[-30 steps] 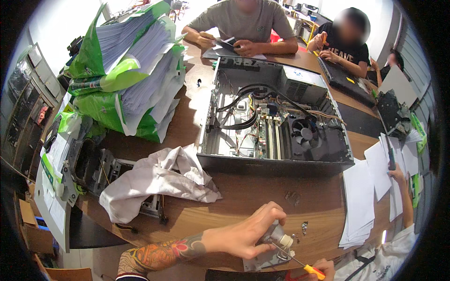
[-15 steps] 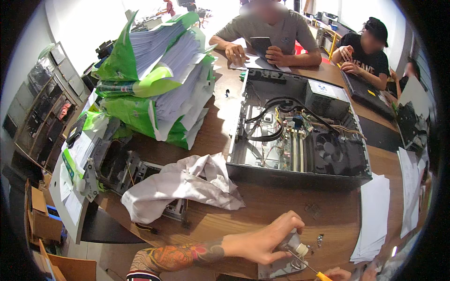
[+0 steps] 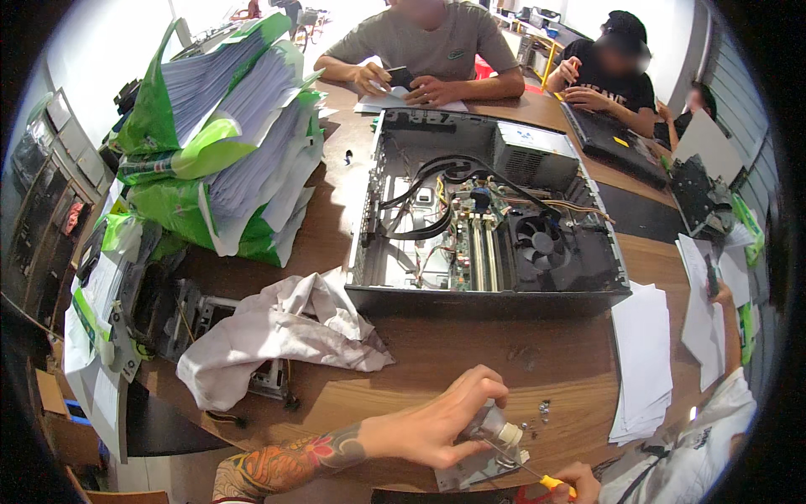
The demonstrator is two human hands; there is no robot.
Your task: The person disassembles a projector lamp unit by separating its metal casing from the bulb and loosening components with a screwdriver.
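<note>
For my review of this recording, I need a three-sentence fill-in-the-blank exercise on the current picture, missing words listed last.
The right hand holds a screwdriver whose handle is mainly ____ in colour.
The round bladed part inside the open computer case is a ____.
In the picture, the crumpled cloth lies to the ____ of the loose white sheets.
Missing words: yellow; fan; left.

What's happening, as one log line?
left hand: holding small bottle; right hand: gripping yellow screwdriver; near: small metal pieces; beyond: open computer case
</note>
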